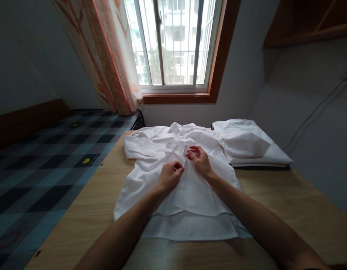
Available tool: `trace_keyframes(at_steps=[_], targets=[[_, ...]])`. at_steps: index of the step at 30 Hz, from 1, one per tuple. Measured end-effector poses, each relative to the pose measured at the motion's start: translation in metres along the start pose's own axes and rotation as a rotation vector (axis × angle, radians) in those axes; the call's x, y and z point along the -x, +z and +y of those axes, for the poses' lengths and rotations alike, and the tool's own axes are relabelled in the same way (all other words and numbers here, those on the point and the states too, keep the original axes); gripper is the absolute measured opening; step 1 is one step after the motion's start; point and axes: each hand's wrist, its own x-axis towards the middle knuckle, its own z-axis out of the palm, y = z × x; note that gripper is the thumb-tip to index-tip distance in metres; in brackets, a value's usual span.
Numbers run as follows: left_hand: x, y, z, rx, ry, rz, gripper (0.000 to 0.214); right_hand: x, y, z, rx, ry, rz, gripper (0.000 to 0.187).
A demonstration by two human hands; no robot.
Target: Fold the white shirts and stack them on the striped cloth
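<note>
A white shirt [201, 198] lies spread on the wooden table, its collar end toward the window and its hem toward me. One sleeve reaches out to the left; the other runs right, onto a stack of white cloth. My left hand [171, 174] is closed, pinching the shirt's front edge near the middle. Slightly farther up, my right hand [199, 160] has its fingers curled at the same raised edge, thumb and fingertips close together on the fabric. Any button between the fingers is too small to make out.
Folded white cloth [255, 150] sits on a dark board at the table's [291, 213] back right. To the left is a bed with a checked cover [63, 161]. A patterned curtain [111, 56] hangs beside the barred window [176, 48]. A wooden shelf [311, 35] juts out at upper right.
</note>
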Motion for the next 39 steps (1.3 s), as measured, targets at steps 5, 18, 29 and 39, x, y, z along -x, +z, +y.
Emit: trace_keyframes(at_steps=[5, 18, 29, 39], targets=[[-0.009, 0.001, -0.017, 0.311, -0.070, -0.004, 0.017, 0.038, -0.009, -0.005, 0.387, -0.105, -0.069, 0.020], [-0.003, 0.006, -0.008, 0.251, 0.019, 0.000, 0.016, 0.047, -0.004, 0.005, 0.338, -0.001, -0.105, 0.019], [-0.001, 0.005, -0.002, 0.240, -0.014, -0.025, 0.018, 0.043, -0.009, 0.008, 0.140, 0.083, -0.211, 0.023], [0.007, 0.007, 0.009, 0.093, -0.135, 0.068, 0.018, 0.047, -0.003, 0.001, 0.349, 0.041, -0.184, 0.019]])
